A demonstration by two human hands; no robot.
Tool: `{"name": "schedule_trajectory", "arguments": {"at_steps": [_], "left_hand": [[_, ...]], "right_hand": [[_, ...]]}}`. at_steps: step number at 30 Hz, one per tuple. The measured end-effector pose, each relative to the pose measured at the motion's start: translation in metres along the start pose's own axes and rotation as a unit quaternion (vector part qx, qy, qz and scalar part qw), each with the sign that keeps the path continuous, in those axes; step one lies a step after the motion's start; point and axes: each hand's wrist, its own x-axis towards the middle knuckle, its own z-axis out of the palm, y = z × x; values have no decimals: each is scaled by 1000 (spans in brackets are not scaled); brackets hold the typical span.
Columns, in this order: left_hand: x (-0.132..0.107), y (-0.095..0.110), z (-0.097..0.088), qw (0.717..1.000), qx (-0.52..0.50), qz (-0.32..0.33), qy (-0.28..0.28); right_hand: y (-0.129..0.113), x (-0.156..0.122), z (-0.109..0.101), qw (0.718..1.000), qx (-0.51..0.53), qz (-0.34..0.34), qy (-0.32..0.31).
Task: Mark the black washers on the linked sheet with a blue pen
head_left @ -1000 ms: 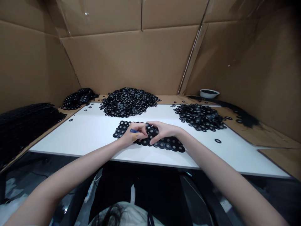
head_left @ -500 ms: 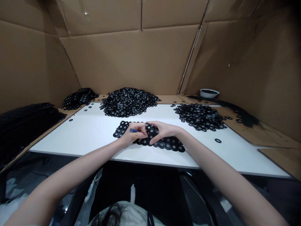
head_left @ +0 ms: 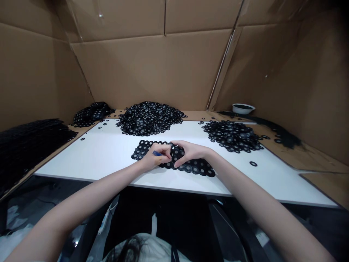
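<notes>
A black rubber sheet of joined rings (head_left: 195,166) lies on the white table board (head_left: 89,160), with rows of pale discs or holes across it. My left hand (head_left: 156,157) is closed in a pinch over the sheet's middle, around a small tool with a blue handle (head_left: 156,153); its tip is hidden by the fingers. My right hand (head_left: 188,152) grips the sheet just to the right, thumb on the near side and fingers on the far side. The fingertips of both hands almost meet.
Heaps of loose black rings (head_left: 149,118) stand at the back and right (head_left: 231,136). A stack of black sheets (head_left: 29,145) lies far left, a dotted bundle (head_left: 91,113) behind it. One single ring (head_left: 253,163) and a white bowl (head_left: 243,108) are on the right. Cardboard walls surround the board.
My left hand has turned and shifted slightly to the right, and the blue handle sits at a different angle in it. My right hand and the sheet have hardly moved.
</notes>
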Motion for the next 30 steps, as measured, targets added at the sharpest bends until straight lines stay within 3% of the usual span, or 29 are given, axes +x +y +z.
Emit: {"name": "schedule_trajectory", "arguments": {"at_steps": [23,30], "left_hand": [[0,3,2,999,12,-3,-31],[0,3,1,998,-29,-48,-16]], "right_hand": [[9,1,2,1000,-14,17,10],[3,0,1,1000,-7,6,6]]}}
